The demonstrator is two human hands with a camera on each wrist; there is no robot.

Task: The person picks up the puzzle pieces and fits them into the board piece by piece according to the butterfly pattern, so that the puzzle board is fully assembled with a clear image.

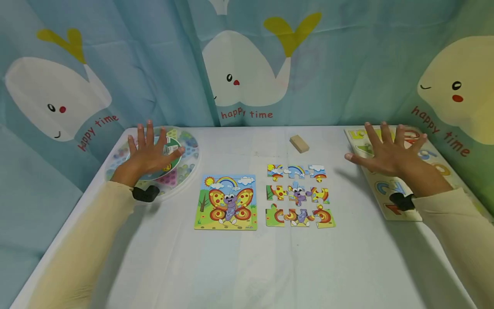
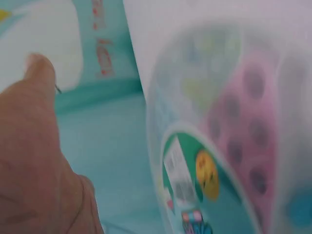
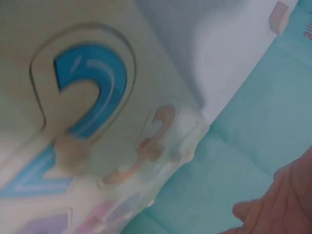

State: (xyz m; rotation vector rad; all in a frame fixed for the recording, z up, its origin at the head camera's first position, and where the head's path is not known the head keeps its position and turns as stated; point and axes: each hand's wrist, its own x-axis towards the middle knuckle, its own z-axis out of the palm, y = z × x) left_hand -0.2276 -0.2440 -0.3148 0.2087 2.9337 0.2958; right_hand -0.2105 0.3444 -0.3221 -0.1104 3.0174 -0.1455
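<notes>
And here we are above the white table (image 1: 231, 266), with both hands spread wide! On our left, the left hand (image 1: 146, 158) holds its fingers fanned apart over the round bead case (image 1: 196, 150), whose see-through sections circle a green label (image 2: 183, 168). We catch pink beads close up in the left wrist view, slightly blurred. Across to our right, the right hand (image 1: 393, 156) matches it, fingers and thumb splayed over the number board (image 1: 411, 214), and we get a fine look at a blue 2 (image 3: 109, 83) from that wrist. Whether either palm brushes what lies below, we cannot tell.

Between the hands, we spot the butterfly picture (image 1: 225, 201) lying flat, and just beside it nine puzzle pieces (image 1: 299, 194) in three rows of three. Beyond those pieces sits a wooden block (image 1: 299, 143), near the far edge. Pale sleeves (image 1: 92, 227) reach in from our side, and behind everything hangs a blue-green whale curtain (image 1: 166, 56).
</notes>
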